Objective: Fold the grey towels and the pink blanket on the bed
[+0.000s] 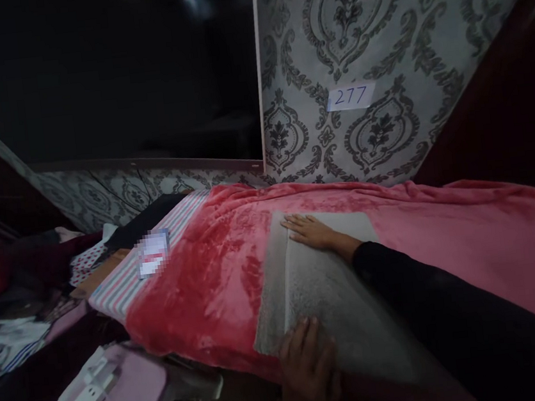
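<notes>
Though near cloth (339, 295) edges, hands (310, 231) (309, 360) apart.

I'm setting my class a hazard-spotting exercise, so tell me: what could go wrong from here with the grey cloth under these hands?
1. The red blanket under the grey cloth is soft and rippled towards the wall, so it might bunch if the right hand, lying flat on the cloth, pushes sideways.
2. The left hand is at the cloth's near end, close to the blanket's front edge; a tug there could drag the cloth askew.
</notes>
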`<move>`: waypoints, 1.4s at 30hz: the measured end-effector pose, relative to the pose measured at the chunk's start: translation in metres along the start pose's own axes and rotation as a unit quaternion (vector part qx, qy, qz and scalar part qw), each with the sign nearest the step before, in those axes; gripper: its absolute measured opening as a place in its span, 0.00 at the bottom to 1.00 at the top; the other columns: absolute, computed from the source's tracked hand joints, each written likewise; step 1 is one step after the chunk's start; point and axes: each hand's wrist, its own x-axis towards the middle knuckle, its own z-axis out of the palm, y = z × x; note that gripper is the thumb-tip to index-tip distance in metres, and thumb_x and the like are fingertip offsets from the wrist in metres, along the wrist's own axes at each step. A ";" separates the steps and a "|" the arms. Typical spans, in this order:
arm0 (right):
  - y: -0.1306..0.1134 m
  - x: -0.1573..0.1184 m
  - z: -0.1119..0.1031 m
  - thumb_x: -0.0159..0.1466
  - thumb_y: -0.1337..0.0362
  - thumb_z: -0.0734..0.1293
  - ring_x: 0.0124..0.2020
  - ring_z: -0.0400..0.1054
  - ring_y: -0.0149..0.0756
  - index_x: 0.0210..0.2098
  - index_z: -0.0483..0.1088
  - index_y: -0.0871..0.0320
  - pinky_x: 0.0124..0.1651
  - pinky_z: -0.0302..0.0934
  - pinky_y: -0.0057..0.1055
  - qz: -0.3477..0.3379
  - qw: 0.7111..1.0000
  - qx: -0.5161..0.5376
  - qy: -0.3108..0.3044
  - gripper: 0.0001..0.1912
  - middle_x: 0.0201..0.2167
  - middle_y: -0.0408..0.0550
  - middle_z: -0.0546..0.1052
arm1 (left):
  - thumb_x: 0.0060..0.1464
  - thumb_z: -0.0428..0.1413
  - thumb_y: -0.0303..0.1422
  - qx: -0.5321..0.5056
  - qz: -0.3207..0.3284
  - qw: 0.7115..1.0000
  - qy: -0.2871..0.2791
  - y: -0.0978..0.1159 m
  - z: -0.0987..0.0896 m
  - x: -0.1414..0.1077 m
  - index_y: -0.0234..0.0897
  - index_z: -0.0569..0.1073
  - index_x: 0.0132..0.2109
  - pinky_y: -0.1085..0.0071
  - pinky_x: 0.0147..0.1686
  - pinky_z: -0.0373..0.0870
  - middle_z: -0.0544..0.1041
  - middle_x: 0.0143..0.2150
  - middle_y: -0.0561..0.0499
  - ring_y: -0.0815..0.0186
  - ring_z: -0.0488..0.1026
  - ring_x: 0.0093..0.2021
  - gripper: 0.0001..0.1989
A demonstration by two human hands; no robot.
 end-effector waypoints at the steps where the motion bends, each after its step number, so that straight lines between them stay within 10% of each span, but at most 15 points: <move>1: 0.004 0.006 0.000 0.74 0.43 0.48 0.75 0.40 0.50 0.76 0.47 0.49 0.73 0.40 0.54 0.011 1.000 -0.001 0.002 0.35 0.76 0.50 0.45 | 0.62 0.52 0.33 -0.001 -0.003 1.000 0.004 0.000 0.000 0.000 0.39 0.78 0.52 0.60 0.61 0.62 0.79 0.57 0.42 0.58 0.69 0.65 0.15; 13: -0.023 0.007 -0.024 0.75 0.51 0.49 0.75 0.38 0.52 0.75 0.48 0.55 0.72 0.38 0.59 0.138 0.989 -0.037 0.023 0.33 0.75 0.55 0.46 | 0.59 0.52 0.29 0.004 0.010 0.997 -0.083 0.003 -0.029 0.019 0.36 0.75 0.55 0.57 0.61 0.64 0.76 0.61 0.42 0.57 0.68 0.65 0.18; 22: -0.110 -0.066 0.008 0.76 0.47 0.51 0.75 0.40 0.45 0.73 0.53 0.44 0.72 0.39 0.56 -0.261 0.965 0.010 -0.030 0.29 0.74 0.48 0.53 | 0.59 0.58 0.37 0.001 -0.042 0.992 -0.119 -0.018 -0.050 0.022 0.43 0.74 0.60 0.48 0.66 0.54 0.75 0.61 0.43 0.52 0.66 0.65 0.21; 34: -0.041 0.055 0.003 0.75 0.47 0.50 0.75 0.40 0.47 0.74 0.51 0.45 0.73 0.39 0.51 -0.085 0.996 0.002 -0.020 0.31 0.75 0.46 0.50 | 0.57 0.55 0.37 0.010 -0.076 0.997 -0.012 -0.017 -0.007 -0.018 0.44 0.78 0.53 0.48 0.68 0.49 0.76 0.61 0.43 0.52 0.66 0.66 0.17; 42: -0.013 0.081 0.008 0.75 0.50 0.46 0.75 0.42 0.44 0.74 0.53 0.50 0.74 0.42 0.48 -0.002 1.000 0.012 0.020 0.32 0.75 0.45 0.49 | 0.57 0.54 0.36 0.021 -0.108 0.993 0.040 -0.014 0.009 -0.026 0.46 0.79 0.49 0.47 0.67 0.52 0.79 0.57 0.45 0.53 0.69 0.63 0.15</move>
